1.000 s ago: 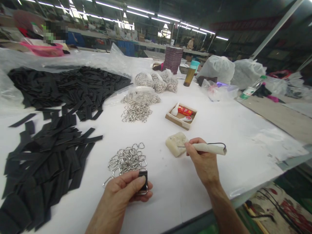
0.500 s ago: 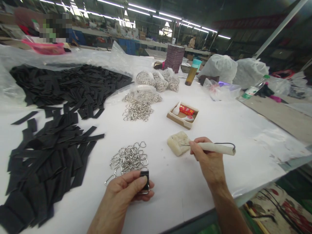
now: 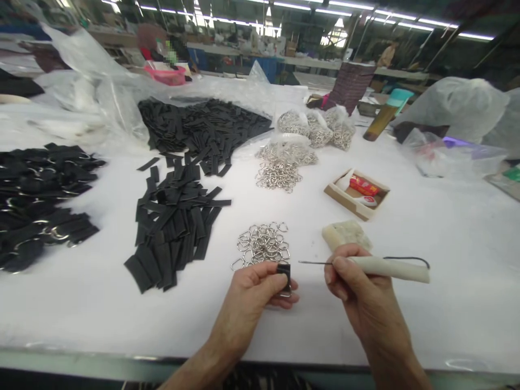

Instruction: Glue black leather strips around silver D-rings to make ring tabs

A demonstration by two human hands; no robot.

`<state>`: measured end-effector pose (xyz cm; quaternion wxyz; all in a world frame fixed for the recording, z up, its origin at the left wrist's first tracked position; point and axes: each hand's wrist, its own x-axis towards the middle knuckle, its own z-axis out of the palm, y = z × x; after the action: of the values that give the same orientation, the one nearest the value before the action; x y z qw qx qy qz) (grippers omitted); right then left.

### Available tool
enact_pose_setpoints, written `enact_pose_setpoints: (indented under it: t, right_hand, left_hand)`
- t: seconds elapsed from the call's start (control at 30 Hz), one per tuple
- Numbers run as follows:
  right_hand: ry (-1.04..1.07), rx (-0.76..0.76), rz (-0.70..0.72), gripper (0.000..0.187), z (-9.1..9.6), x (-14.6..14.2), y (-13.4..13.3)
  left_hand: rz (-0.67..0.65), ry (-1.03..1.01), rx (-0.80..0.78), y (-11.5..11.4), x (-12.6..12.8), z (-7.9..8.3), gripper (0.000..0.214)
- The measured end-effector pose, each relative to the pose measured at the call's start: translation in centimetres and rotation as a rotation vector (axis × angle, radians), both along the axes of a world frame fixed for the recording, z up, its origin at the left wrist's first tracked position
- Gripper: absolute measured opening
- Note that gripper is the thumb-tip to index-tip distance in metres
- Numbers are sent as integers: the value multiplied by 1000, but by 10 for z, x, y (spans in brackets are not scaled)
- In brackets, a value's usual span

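Observation:
Pinched between the thumb and fingers of my left hand point(image 3: 254, 300) is a black strap point(image 3: 285, 273) folded through a metal ring point(image 3: 285, 294). My right hand point(image 3: 361, 292) grips a white-handled awl point(image 3: 388, 268) like a pen; its thin metal tip points left toward the strap, a short gap away. A dark cord or wire loops over the handle. Behind the right hand lies a yellowish wax block point(image 3: 345, 234), partly hidden by the fingers. A small pile of metal rings point(image 3: 264, 244) sits just beyond my left hand.
Loose black straps point(image 3: 174, 227) lie to the left, with a larger heap point(image 3: 203, 127) behind. Straps with rings point(image 3: 40, 200) are piled far left. A cardboard tray point(image 3: 345, 201) holds glue tubes. Bagged rings point(image 3: 317, 130) and a bottle point(image 3: 385, 116) stand farther back.
The awl's tip has left the wax block and moved toward the strap in my left hand. My view has turned left, bringing the far-left pile of ringed straps into sight.

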<state>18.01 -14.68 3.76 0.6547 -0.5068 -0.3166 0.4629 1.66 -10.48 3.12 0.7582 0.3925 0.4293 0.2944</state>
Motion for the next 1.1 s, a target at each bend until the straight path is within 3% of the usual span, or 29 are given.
enact_pose_setpoints:
  t: [0.13,0.2,0.33,0.5,0.8,1.1]
  right_hand:
    - [-316,0,-332,19,2,30,-1]
    - [-416,-16,-420,22,3,49,-2]
    - [-525,-120,-403,25,0,66,-1]
    - [-573,-167,-432,24,-3,60,6]
    - [-616,-269,-372,21,-7,59,17]
    - [-603,-193,-436,23,0,61,6]
  left_hand:
    - [-17,34,7,3,-4,-1,15]
    - [-38,56,5,6,-4,-5,17]
    - [-79,94,-5,10,-1,-12,20]
    - [-87,129,-5,9,4,-11,20]
    - [15,130,-69,9,17,0,14]
    - [-56,122,-51,10,10,-10,16]
